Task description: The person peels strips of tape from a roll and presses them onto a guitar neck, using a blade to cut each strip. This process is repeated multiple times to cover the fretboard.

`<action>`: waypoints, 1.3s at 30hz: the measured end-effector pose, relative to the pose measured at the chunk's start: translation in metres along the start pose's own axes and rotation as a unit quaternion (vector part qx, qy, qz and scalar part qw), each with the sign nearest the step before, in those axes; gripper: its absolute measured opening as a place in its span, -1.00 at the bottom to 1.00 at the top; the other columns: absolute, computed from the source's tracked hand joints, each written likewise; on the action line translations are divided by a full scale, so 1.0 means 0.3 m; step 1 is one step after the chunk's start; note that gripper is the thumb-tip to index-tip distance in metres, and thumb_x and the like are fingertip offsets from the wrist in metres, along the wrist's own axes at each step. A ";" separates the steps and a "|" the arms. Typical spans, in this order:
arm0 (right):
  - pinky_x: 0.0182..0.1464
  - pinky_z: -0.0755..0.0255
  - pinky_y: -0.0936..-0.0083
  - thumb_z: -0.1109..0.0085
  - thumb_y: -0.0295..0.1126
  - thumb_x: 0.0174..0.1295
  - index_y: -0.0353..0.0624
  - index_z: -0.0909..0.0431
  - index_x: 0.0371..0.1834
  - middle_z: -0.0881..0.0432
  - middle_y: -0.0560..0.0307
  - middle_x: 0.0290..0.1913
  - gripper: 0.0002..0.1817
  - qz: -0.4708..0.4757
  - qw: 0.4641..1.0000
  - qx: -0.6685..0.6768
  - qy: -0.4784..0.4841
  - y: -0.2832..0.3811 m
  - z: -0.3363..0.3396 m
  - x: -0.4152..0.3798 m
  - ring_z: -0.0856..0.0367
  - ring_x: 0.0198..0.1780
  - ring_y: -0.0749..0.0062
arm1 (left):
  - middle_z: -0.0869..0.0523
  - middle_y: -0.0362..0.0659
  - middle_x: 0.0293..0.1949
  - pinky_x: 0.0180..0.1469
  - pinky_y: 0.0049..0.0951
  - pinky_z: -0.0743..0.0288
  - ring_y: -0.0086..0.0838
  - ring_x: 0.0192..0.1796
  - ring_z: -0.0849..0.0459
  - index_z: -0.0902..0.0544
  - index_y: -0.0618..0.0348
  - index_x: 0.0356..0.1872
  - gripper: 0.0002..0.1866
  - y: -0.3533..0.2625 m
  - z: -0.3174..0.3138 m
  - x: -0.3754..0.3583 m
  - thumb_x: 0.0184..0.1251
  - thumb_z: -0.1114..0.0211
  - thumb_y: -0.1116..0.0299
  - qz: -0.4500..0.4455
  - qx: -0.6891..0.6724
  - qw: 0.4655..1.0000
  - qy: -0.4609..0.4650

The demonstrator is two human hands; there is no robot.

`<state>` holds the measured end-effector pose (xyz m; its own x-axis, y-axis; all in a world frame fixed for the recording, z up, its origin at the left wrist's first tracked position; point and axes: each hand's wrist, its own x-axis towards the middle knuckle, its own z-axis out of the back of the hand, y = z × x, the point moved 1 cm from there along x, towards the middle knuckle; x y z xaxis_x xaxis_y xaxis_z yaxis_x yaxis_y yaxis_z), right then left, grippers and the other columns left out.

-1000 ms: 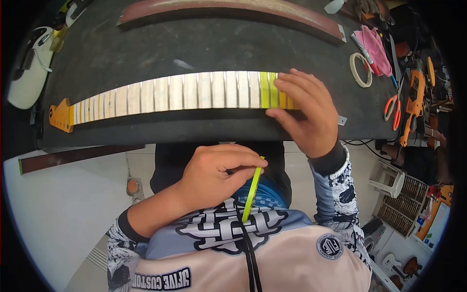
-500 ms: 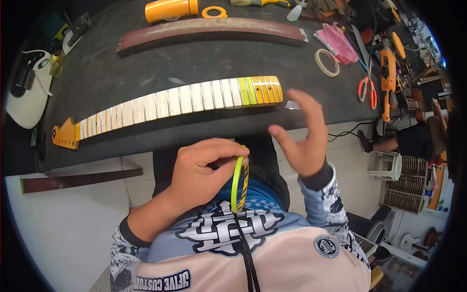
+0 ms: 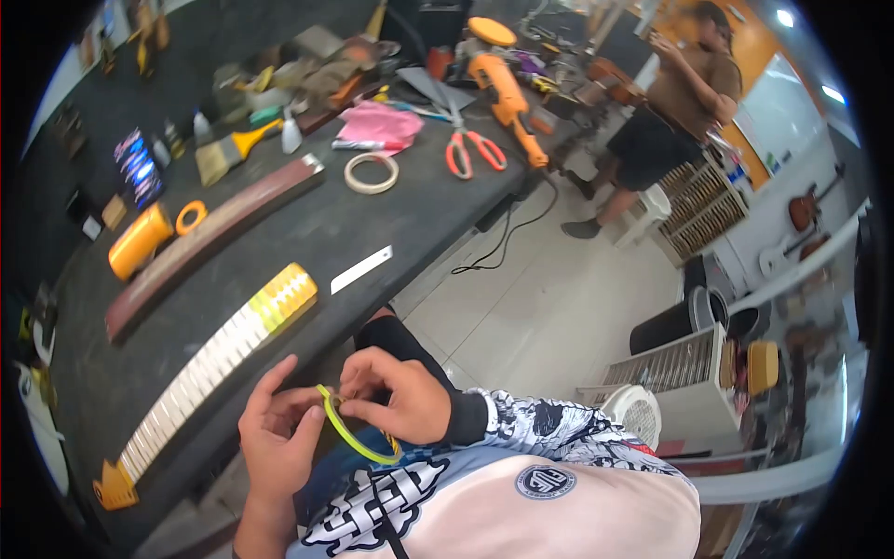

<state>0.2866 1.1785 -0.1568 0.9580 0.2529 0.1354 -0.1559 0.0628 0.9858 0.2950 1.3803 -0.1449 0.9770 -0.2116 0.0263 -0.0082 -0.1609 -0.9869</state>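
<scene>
A narrow roll of yellow-green tape [image 3: 358,443] is held on edge between my two hands, close in front of my shirt. My left hand [image 3: 279,433] grips its upper left edge between thumb and fingers, the index finger raised. My right hand [image 3: 400,396] is closed in a pinch at the roll's upper part; the exact contact is hidden. Beyond the hands lies a guitar neck [image 3: 200,371], its fretboard covered with pale strips between the frets and yellow-green strips near the heel. A small metal ruler [image 3: 361,270] rests just past the heel.
A long brown sanding beam [image 3: 209,240], an orange tape roll [image 3: 191,218], a cream tape roll [image 3: 371,174], red-handled scissors [image 3: 473,154] and an orange power tool [image 3: 503,88] lie on the black bench. Another person [image 3: 666,102] stands at the far right.
My view has swung to the right. My right hand has come from beside the neck's heel to the tape roll, where its fingers have closed. My left hand still holds the roll.
</scene>
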 end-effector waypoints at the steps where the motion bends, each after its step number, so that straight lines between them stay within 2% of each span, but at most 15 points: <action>1: -0.11 -0.65 0.44 -0.38 -0.51 0.34 -0.19 -0.45 0.11 -0.79 0.05 -0.17 -0.65 0.009 1.000 -0.018 -0.010 -0.003 0.012 -0.011 -0.83 -0.10 0.35 | -0.82 -0.01 -0.09 0.05 -0.48 -0.66 -0.46 -0.07 -0.79 -0.48 0.40 0.40 -0.44 -0.005 -0.006 0.013 0.37 -0.35 0.64 0.030 -0.015 0.999 0.002; 3: -0.14 -0.64 0.43 -0.37 -0.51 0.36 -0.18 -0.46 0.08 -0.78 0.04 -0.18 -0.68 0.033 0.998 -0.049 -0.031 -0.007 0.027 -0.038 -0.83 -0.12 0.31 | -0.82 -0.02 -0.10 0.04 -0.48 -0.65 -0.47 -0.09 -0.79 -0.50 0.42 0.37 -0.48 0.009 -0.015 0.030 0.41 -0.36 0.59 0.086 -0.046 0.995 -0.003; 6: -0.14 -0.65 0.43 -0.37 -0.52 0.35 -0.19 -0.49 0.05 -0.77 0.05 -0.20 -0.72 0.063 0.992 -0.085 -0.070 -0.006 0.047 -0.094 -0.83 -0.16 0.29 | -0.81 -0.05 -0.10 -0.02 -0.50 -0.65 -0.48 -0.15 -0.77 -0.57 0.42 0.31 -0.54 0.054 -0.016 0.055 0.43 -0.39 0.52 0.151 -0.051 0.980 0.117; 7: -0.13 -0.66 0.46 -0.39 -0.52 0.34 -0.19 -0.52 0.03 -0.76 0.07 -0.20 -0.72 0.068 0.989 -0.104 -0.077 -0.004 0.059 -0.115 -0.82 -0.17 0.32 | -0.82 -0.08 -0.16 -0.06 -0.53 -0.64 -0.51 -0.19 -0.75 -0.69 0.43 0.14 -0.66 0.046 -0.042 0.061 0.40 -0.44 0.50 0.181 -0.070 0.972 0.136; 11: -0.22 -0.62 0.46 -0.41 -0.50 0.33 -0.20 -0.58 -0.04 -0.74 0.07 -0.28 -0.78 0.086 0.973 -0.184 -0.112 0.031 0.100 -0.197 -0.79 -0.27 0.28 | -0.83 -0.13 -0.28 -0.10 -0.55 -0.62 -0.54 -0.24 -0.74 -0.80 0.41 -0.10 -0.83 0.054 -0.087 0.089 0.38 -0.47 0.51 0.235 -0.039 0.952 0.194; 18: -0.30 -0.57 0.39 -0.42 -0.47 0.29 -0.15 -0.59 -0.07 -0.70 0.10 -0.34 -0.78 0.083 0.958 -0.236 -0.141 0.025 0.149 -0.291 -0.74 -0.33 0.24 | -0.83 -0.13 -0.23 -0.15 -0.56 -0.58 -0.56 -0.24 -0.72 -0.78 0.37 -0.11 -0.85 0.092 -0.173 0.110 0.39 -0.47 0.50 0.276 -0.017 0.923 0.268; 23: -0.26 -0.59 0.42 -0.40 -0.48 0.31 -0.15 -0.56 -0.02 -0.70 0.10 -0.30 -0.76 0.061 0.961 -0.233 -0.137 0.033 0.174 -0.295 -0.76 -0.29 0.27 | -0.80 -0.15 -0.27 -0.16 -0.58 -0.58 -0.58 -0.25 -0.71 -0.75 0.37 -0.14 -0.90 0.105 -0.218 0.128 0.42 -0.42 0.55 0.188 0.031 0.942 0.276; 26: -0.16 -0.60 0.29 -0.33 -0.51 0.36 -0.17 -0.44 0.02 -0.69 -0.02 -0.31 -0.73 0.009 0.979 -0.161 -0.123 0.046 0.177 -0.285 -0.77 -0.21 0.08 | -0.77 -0.20 -0.29 -0.17 -0.61 -0.54 -0.65 -0.23 -0.68 -0.74 0.35 -0.18 -0.94 0.085 -0.232 0.125 0.43 -0.40 0.56 0.111 0.122 0.955 0.247; 28: -0.16 -0.61 0.30 -0.34 -0.52 0.34 -0.17 -0.43 0.01 -0.70 -0.03 -0.30 -0.71 -0.015 0.983 -0.140 -0.121 0.034 0.178 -0.279 -0.77 -0.21 0.08 | -0.75 -0.24 -0.30 -0.17 -0.64 -0.51 -0.69 -0.23 -0.65 -0.72 0.35 -0.20 -0.95 0.058 -0.238 0.134 0.44 -0.39 0.56 0.074 0.189 0.950 0.236; 32: -0.14 -0.64 0.31 -0.37 -0.56 0.28 -0.20 -0.42 -0.01 -0.73 -0.07 -0.26 -0.67 -0.087 0.984 -0.115 -0.104 -0.008 0.169 -0.250 -0.81 -0.18 0.05 | -0.73 -0.21 -0.27 -0.15 -0.55 -0.54 -0.59 -0.24 -0.68 -0.73 0.31 -0.24 -0.95 -0.064 -0.224 0.168 0.39 -0.42 0.53 -0.069 0.291 0.930 0.214; 33: -0.17 -0.64 0.48 -0.37 -0.59 0.29 -0.17 -0.47 -0.05 -0.71 0.10 -0.24 -0.72 -0.094 0.983 -0.116 -0.104 -0.054 0.158 -0.241 -0.78 -0.22 0.44 | -0.74 -0.19 -0.27 -0.14 -0.51 -0.56 -0.55 -0.22 -0.69 -0.73 0.31 -0.25 -0.94 -0.088 -0.209 0.182 0.36 -0.43 0.52 -0.078 0.275 0.938 0.198; 34: -0.16 -0.64 0.49 -0.37 -0.62 0.29 -0.17 -0.45 -0.01 -0.71 0.13 -0.21 -0.69 -0.125 0.982 -0.116 -0.075 -0.072 0.147 -0.224 -0.76 -0.21 0.47 | -0.75 -0.17 -0.27 -0.12 -0.48 -0.57 -0.51 -0.21 -0.69 -0.74 0.30 -0.25 -0.92 -0.109 -0.182 0.197 0.34 -0.44 0.51 -0.082 0.263 0.945 0.173; 35: -0.17 -0.64 0.48 -0.37 -0.66 0.27 -0.18 -0.40 0.03 -0.69 0.12 -0.13 -0.62 -0.210 0.977 -0.035 -0.026 -0.053 0.142 -0.197 -0.76 -0.20 0.45 | -0.76 -0.16 -0.27 -0.12 -0.48 -0.57 -0.50 -0.21 -0.70 -0.74 0.30 -0.26 -0.92 -0.127 -0.149 0.213 0.33 -0.45 0.50 -0.061 0.248 0.952 0.167; 36: -0.03 -0.65 0.45 -0.39 -0.73 0.21 -0.17 -0.34 0.25 -0.65 0.03 0.05 -0.41 -0.234 0.972 -0.008 0.020 -0.058 0.132 -0.176 -0.74 -0.06 0.39 | -0.77 -0.16 -0.27 -0.11 -0.48 -0.57 -0.49 -0.20 -0.70 -0.74 0.31 -0.26 -0.91 -0.144 -0.111 0.234 0.32 -0.45 0.49 -0.051 0.231 0.959 0.159; 39: 0.16 -0.62 0.40 -0.32 -0.77 0.20 -0.10 -0.13 0.56 -0.55 -0.13 0.33 -0.13 -0.118 0.991 0.014 0.053 -0.044 0.073 -0.064 -0.75 0.15 0.22 | -0.78 -0.15 -0.27 -0.12 -0.48 -0.56 -0.50 -0.22 -0.69 -0.77 0.28 -0.26 -0.91 -0.168 0.006 0.269 0.31 -0.46 0.48 -0.052 0.283 0.946 0.147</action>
<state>0.2757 1.1516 -0.1701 0.9361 0.3343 -0.1096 0.0779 0.1068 0.9912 0.3748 1.3731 -0.0932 0.8646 -0.4946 0.0881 0.2807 0.3303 -0.9012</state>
